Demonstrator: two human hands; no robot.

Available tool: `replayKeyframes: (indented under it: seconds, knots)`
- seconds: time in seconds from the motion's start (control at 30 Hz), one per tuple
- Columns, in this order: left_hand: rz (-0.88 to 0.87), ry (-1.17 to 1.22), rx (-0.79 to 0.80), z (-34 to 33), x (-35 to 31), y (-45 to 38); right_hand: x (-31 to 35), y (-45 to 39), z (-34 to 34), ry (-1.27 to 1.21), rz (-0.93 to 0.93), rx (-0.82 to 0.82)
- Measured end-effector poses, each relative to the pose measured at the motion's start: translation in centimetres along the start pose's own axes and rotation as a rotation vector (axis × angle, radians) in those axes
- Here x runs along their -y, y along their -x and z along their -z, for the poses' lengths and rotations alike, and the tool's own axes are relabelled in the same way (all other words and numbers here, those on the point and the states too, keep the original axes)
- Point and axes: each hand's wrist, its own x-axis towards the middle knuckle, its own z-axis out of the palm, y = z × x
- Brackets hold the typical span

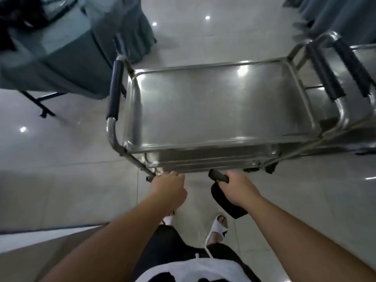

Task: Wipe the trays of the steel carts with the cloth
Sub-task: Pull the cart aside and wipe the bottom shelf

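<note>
A steel cart stands before me, its bare top tray [219, 106] shining with light reflections. Lower trays show under the near rim. My left hand [169, 190] is curled at the near lower edge of the cart, by its left leg; what it grips is hidden. My right hand [240, 189] grips a dark cloth [225, 202], one rolled end sticking out toward the cart and the rest hanging below the wrist. Black padded handles sit at the cart's left end [115, 88] and right end [323, 72].
A second steel cart [364, 110] stands against the first on the right. A table draped in teal cloth [61, 58] stands at the left, another teal drape [341, 15] at the top right. The tiled floor [50, 159] is glossy; my sandalled feet are below.
</note>
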Motion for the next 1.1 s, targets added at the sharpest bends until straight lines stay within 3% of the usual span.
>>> replayKeyframes:
  seconds: [0.17, 0.63, 0.9, 1.1]
  knots:
    - [0.106, 0.079, 0.044, -5.0, 4.3, 2.4, 2.2, 0.6, -4.9, -0.013, 0.021, 0.083]
    - [0.174, 0.202, 0.134, -14.1, 11.3, 2.1, 5.3, -1.7, -16.1, 0.060, 0.083, 0.203]
    - [0.325, 0.286, 0.146, -19.0, 10.3, -3.1, 2.1, -10.5, -18.9, 0.154, 0.163, 0.297]
    - [0.303, 0.262, 0.105, -24.6, 9.4, -10.2, 0.0, -19.0, -21.7, 0.255, 0.236, 0.289]
